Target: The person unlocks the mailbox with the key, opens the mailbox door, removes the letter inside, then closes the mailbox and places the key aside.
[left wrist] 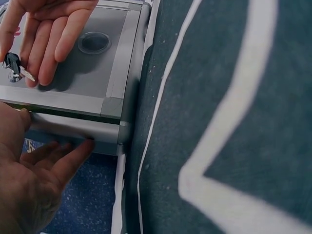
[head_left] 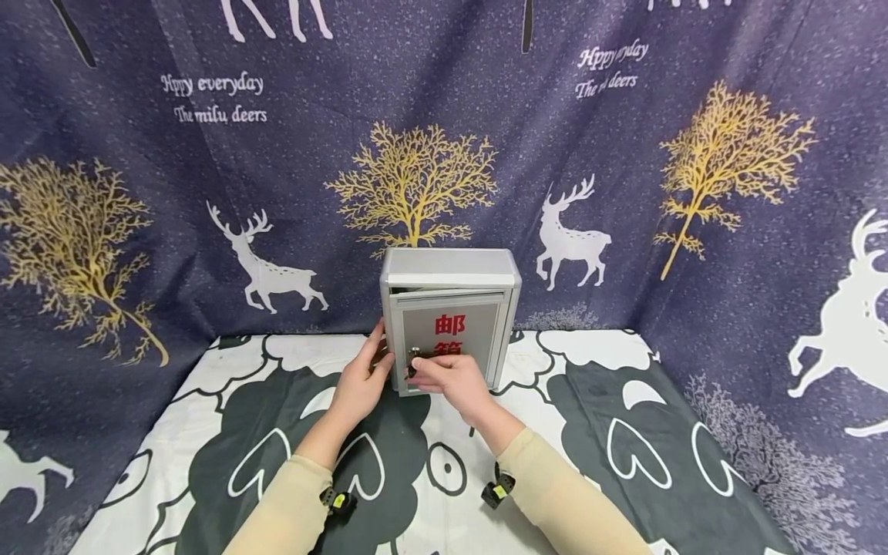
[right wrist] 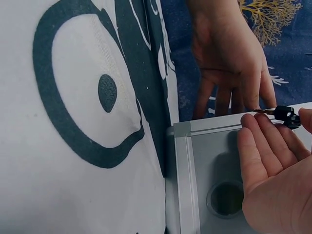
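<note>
A grey metal mailbox with red characters on its front stands upright at the back of the table. Its front door sits ajar, with a dark gap at the top left. My left hand holds the box's left side, thumb at the front edge and fingers along the side wall. With my right hand I pinch a black-headed key at the door's lock. A second key's metal blade hangs beside it in the left wrist view. The right fingers lie close over the door front.
A white and dark-green patterned cloth covers the table. Right behind the mailbox hangs a dark blue curtain with trees and deer. A round window is set low in the door.
</note>
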`<state>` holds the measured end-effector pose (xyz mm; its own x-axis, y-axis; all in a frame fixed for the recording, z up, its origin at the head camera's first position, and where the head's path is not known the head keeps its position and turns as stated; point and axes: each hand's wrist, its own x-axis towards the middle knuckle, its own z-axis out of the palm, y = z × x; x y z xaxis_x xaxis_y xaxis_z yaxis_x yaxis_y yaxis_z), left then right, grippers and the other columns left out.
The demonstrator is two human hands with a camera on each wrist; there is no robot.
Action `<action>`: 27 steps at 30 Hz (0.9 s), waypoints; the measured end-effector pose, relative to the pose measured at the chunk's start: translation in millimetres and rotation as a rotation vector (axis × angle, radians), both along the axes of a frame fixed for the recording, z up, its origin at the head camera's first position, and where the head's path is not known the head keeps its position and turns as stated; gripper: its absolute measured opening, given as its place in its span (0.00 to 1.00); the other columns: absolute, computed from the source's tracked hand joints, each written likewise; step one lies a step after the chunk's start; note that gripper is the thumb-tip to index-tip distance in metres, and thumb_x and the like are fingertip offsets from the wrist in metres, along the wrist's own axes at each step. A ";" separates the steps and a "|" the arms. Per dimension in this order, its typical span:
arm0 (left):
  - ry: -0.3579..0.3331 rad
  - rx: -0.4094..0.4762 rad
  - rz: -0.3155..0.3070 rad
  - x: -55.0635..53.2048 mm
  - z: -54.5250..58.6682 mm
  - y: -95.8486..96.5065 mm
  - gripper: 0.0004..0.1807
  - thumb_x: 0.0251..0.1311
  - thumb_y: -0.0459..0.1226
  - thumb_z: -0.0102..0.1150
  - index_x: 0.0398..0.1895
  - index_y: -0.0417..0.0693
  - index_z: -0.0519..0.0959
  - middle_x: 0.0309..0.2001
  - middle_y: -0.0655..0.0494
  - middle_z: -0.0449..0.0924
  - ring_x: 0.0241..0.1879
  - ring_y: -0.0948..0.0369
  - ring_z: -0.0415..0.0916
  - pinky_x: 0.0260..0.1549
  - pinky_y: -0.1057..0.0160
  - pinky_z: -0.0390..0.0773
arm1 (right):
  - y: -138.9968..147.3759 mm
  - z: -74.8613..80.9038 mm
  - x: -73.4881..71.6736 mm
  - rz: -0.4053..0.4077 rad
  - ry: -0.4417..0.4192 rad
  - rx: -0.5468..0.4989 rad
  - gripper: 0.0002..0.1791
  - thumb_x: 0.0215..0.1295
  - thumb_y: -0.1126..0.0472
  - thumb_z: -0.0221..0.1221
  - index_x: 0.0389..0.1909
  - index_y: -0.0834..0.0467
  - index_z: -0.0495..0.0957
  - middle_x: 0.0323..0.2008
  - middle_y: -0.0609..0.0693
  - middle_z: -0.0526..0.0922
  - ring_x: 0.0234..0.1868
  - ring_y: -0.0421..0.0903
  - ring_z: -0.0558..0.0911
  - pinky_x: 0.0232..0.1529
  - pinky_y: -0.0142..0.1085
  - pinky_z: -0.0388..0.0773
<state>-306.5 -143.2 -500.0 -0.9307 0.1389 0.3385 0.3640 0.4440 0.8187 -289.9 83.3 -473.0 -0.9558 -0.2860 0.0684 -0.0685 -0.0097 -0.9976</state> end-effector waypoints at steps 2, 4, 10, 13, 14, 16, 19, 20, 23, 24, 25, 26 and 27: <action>0.009 0.005 -0.008 -0.7 -0.3 -0.4 0.39 0.88 0.46 0.56 0.93 0.73 0.52 0.82 0.48 0.70 0.74 0.43 0.77 0.68 0.36 0.79 | 0.8 -0.7 0.2 0.006 0.000 -0.001 0.25 0.79 0.49 0.70 0.58 0.68 0.90 0.48 0.62 0.93 0.53 0.58 0.93 0.58 0.47 0.89; 0.016 0.008 -0.015 -1.2 -0.8 -0.8 0.39 0.88 0.46 0.56 0.93 0.73 0.52 0.84 0.49 0.68 0.75 0.43 0.76 0.68 0.36 0.80 | 1.6 -0.9 1.0 0.015 -0.003 -0.008 0.25 0.79 0.49 0.70 0.58 0.69 0.90 0.49 0.63 0.93 0.54 0.58 0.93 0.59 0.49 0.89; 0.023 0.015 -0.021 -1.7 -1.7 -1.4 0.39 0.88 0.45 0.56 0.93 0.70 0.52 0.84 0.50 0.68 0.74 0.44 0.77 0.67 0.38 0.81 | 4.1 -0.2 4.5 0.037 -0.014 -0.016 0.24 0.79 0.51 0.70 0.58 0.70 0.89 0.50 0.63 0.93 0.54 0.58 0.93 0.59 0.48 0.89; 0.021 0.023 -0.018 -1.2 -0.7 -1.6 0.38 0.88 0.44 0.57 0.93 0.70 0.54 0.82 0.49 0.70 0.73 0.44 0.78 0.67 0.38 0.81 | 5.4 0.1 5.7 0.047 -0.017 -0.015 0.24 0.79 0.51 0.69 0.58 0.69 0.89 0.50 0.63 0.93 0.54 0.57 0.93 0.59 0.47 0.89; 0.021 0.027 -0.018 -1.1 -0.3 -1.7 0.38 0.88 0.44 0.57 0.93 0.70 0.54 0.82 0.49 0.71 0.73 0.44 0.78 0.67 0.38 0.81 | 5.9 0.2 6.0 0.052 -0.017 -0.015 0.24 0.79 0.51 0.69 0.58 0.70 0.89 0.50 0.63 0.93 0.54 0.57 0.93 0.59 0.47 0.89; 0.023 0.032 -0.022 -1.5 -0.4 -1.8 0.38 0.87 0.43 0.57 0.93 0.69 0.54 0.82 0.48 0.71 0.73 0.44 0.78 0.67 0.38 0.81 | 6.8 0.4 6.8 0.060 -0.014 -0.015 0.23 0.80 0.52 0.69 0.58 0.70 0.89 0.50 0.63 0.93 0.54 0.58 0.93 0.59 0.48 0.89; 0.022 0.043 -0.027 -2.1 -1.0 -1.9 0.38 0.87 0.43 0.57 0.93 0.66 0.55 0.82 0.48 0.70 0.73 0.44 0.78 0.68 0.38 0.81 | 8.4 0.9 8.8 0.070 -0.007 -0.009 0.23 0.80 0.53 0.69 0.58 0.70 0.89 0.50 0.64 0.93 0.54 0.58 0.93 0.60 0.51 0.88; 0.020 0.047 -0.028 -2.0 -1.0 -1.9 0.38 0.87 0.42 0.57 0.93 0.65 0.55 0.82 0.48 0.70 0.73 0.44 0.78 0.67 0.38 0.81 | 9.0 1.1 9.6 0.072 -0.006 -0.002 0.23 0.80 0.53 0.68 0.58 0.70 0.89 0.50 0.63 0.93 0.54 0.58 0.93 0.60 0.52 0.88; 0.015 0.052 -0.025 -1.9 -1.1 -1.7 0.37 0.87 0.43 0.58 0.92 0.63 0.56 0.82 0.48 0.70 0.73 0.44 0.78 0.67 0.38 0.81 | 10.3 1.4 11.9 0.079 -0.004 0.011 0.23 0.80 0.52 0.68 0.59 0.70 0.89 0.50 0.63 0.93 0.54 0.57 0.93 0.61 0.53 0.87; 0.014 0.054 -0.024 -1.5 -0.9 -1.7 0.37 0.87 0.43 0.58 0.92 0.62 0.57 0.82 0.48 0.71 0.73 0.44 0.78 0.66 0.38 0.81 | 10.8 1.6 12.7 0.081 -0.003 0.016 0.23 0.80 0.52 0.68 0.59 0.70 0.89 0.51 0.63 0.93 0.54 0.57 0.93 0.62 0.53 0.87; 0.017 0.054 -0.023 -1.6 -0.9 -1.6 0.37 0.87 0.43 0.58 0.92 0.62 0.57 0.82 0.48 0.71 0.73 0.44 0.78 0.66 0.38 0.82 | 11.2 1.6 13.2 0.083 -0.002 0.021 0.23 0.80 0.52 0.68 0.59 0.70 0.89 0.51 0.63 0.93 0.54 0.57 0.93 0.62 0.53 0.87; 0.019 0.054 -0.022 -1.7 -0.8 -1.5 0.37 0.87 0.43 0.58 0.92 0.61 0.57 0.81 0.47 0.71 0.73 0.44 0.79 0.66 0.38 0.82 | 11.7 1.7 13.8 0.086 -0.002 0.022 0.23 0.81 0.52 0.68 0.59 0.70 0.89 0.51 0.63 0.93 0.54 0.57 0.93 0.62 0.52 0.87; 0.021 0.052 -0.021 -1.8 -0.8 -1.5 0.37 0.87 0.44 0.58 0.92 0.61 0.57 0.81 0.47 0.72 0.73 0.43 0.79 0.66 0.38 0.82 | 12.2 2.0 14.4 0.089 0.001 0.023 0.23 0.81 0.52 0.68 0.59 0.69 0.89 0.52 0.63 0.93 0.54 0.57 0.93 0.62 0.52 0.87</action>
